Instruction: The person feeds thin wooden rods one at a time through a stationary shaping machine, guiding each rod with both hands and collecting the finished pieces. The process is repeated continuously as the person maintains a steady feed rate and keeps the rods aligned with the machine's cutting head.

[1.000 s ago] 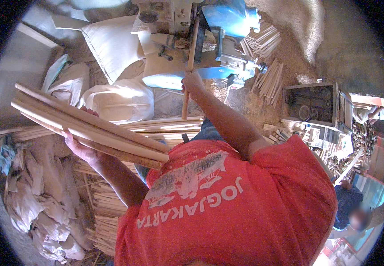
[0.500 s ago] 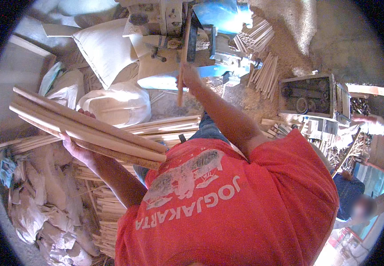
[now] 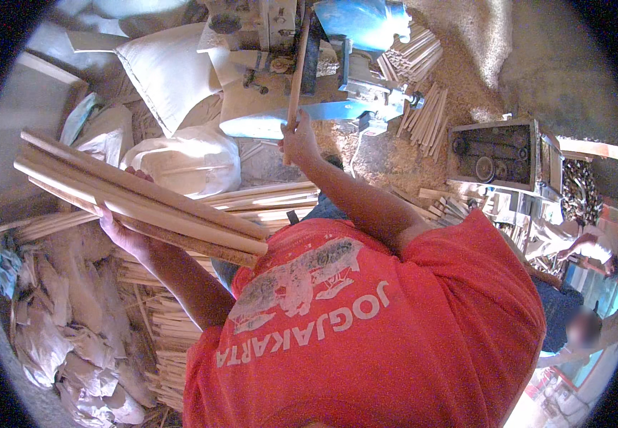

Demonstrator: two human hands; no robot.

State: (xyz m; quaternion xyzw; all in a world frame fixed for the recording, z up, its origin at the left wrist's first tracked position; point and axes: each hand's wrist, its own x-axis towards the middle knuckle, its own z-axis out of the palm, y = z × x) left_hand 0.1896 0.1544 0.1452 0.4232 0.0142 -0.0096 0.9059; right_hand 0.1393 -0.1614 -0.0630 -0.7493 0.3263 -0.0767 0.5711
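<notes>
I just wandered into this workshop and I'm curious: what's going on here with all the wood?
A person in a red shirt is working with wooden sticks. Their left hand supports a bundle of long wooden slats, held out across the body. Their right hand grips a single wooden stick, pointed toward a woodworking machine ahead. White sacks, more stacked slats and sawdust lie around. Another person stands off at the right edge.

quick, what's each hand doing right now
Left hand: closed under a bundle of wooden slats, holding it up.
Right hand: closed around a single wooden stick at the machine.
</notes>
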